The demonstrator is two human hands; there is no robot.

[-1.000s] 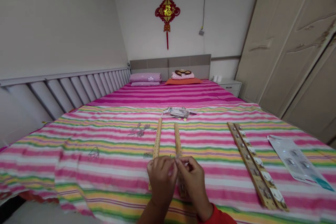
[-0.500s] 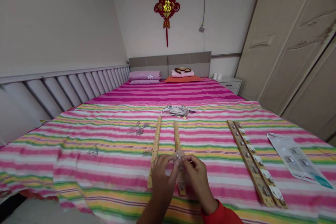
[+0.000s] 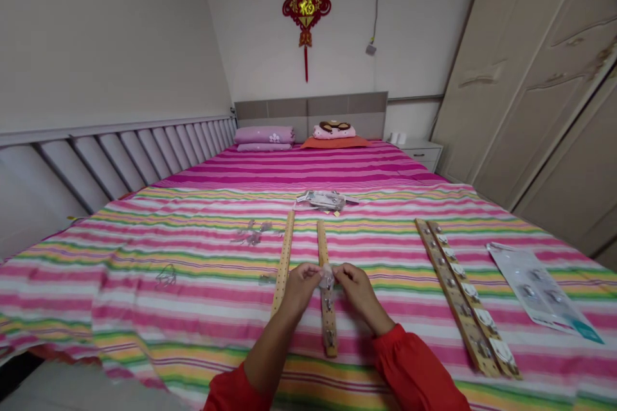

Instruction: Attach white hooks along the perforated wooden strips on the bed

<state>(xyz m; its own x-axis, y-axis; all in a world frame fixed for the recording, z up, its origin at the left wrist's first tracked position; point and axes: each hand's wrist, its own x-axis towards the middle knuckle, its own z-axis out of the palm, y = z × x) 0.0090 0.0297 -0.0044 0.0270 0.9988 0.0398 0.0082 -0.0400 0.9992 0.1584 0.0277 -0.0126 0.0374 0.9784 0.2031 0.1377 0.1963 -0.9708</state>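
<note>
My left hand (image 3: 303, 284) and my right hand (image 3: 357, 290) both pinch a small clear plastic bag (image 3: 328, 275) between thumb and fingers, one at each side. What lies inside the bag is too small to make out. Beneath it is a narrow wooden strip (image 3: 328, 327) with small metal fittings on its near part. Beside my left hand lies another wooden strip (image 3: 285, 247) with rows of holes, its near end hidden behind my arm. Several crumpled clear bags (image 3: 252, 234) are left of the strips.
To the right lie two wooden strips, one with metal pieces (image 3: 450, 289) and one with white round pieces (image 3: 475, 298). A clear blister pack (image 3: 542, 292) is farther right. A plastic packet (image 3: 324, 201) rests beyond the strips. Thin clear plastic (image 3: 167, 275) lies left on the striped bedspread.
Both hands have moved slightly away from me and spread apart, with the small bag held between them. More of the strip's near fittings shows now. The view has shifted a little.
</note>
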